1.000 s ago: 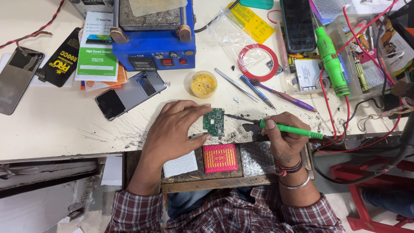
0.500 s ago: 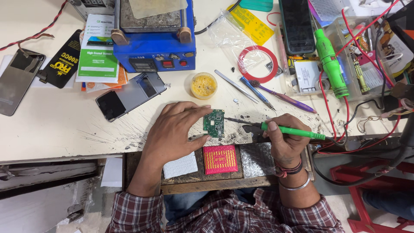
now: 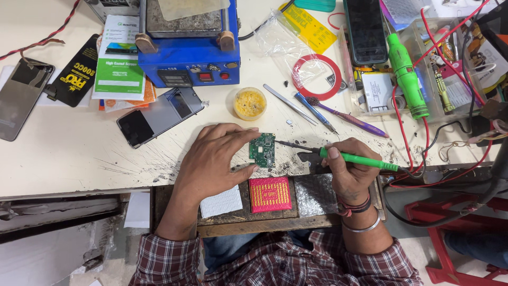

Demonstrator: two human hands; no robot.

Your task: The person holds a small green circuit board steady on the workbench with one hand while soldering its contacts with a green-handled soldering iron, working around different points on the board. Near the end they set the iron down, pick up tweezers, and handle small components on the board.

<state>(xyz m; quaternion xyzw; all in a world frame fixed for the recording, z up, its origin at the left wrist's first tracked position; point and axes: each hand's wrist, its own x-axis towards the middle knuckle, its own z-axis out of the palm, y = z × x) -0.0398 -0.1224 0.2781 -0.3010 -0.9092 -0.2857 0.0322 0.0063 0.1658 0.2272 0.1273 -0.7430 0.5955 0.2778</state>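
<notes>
I see my left hand [image 3: 219, 159] pinching a small green circuit board [image 3: 262, 150] between thumb and fingertips, keeping it flat on the near edge of the worktop [image 3: 79, 153]. My right hand [image 3: 346, 172] is closed around a green-handled soldering iron [image 3: 349, 157], held like a pen, its dark tip reaching left to the board's right edge. Just beyond the board sits a small round tub of yellow paste [image 3: 250, 103]. Tweezers [image 3: 290, 104] and a purple-handled brush [image 3: 349, 116] lie to the far right of it. A blue heating station [image 3: 193, 58] stands farther back, a dark phone [image 3: 159, 115] to its near left.
</notes>
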